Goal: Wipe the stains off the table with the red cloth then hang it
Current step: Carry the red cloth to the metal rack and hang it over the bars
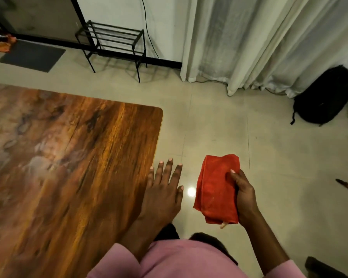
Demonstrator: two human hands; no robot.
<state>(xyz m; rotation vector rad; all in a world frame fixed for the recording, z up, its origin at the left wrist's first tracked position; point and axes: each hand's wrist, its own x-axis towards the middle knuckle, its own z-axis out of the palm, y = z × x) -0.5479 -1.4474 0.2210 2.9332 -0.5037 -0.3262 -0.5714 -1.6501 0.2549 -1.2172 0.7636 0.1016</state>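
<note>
Two hands: right hand [244, 194] grips red cloth [217, 189], left hand [163, 189] spread flat.

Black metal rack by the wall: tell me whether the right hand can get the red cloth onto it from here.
Probably not from here. The right hand has its grip on the folded red cloth low beside the wooden table, and bare floor separates it from the black metal rack. Nothing blocks the way, so stepping closer should do.

My red cloth [216, 189] is folded into a thick, soft bundle. I hold it in my right hand [243, 197], up over the floor, just beside the wooden table [68, 157]. The brown table top is shiny, with pale smudges on it.
</note>
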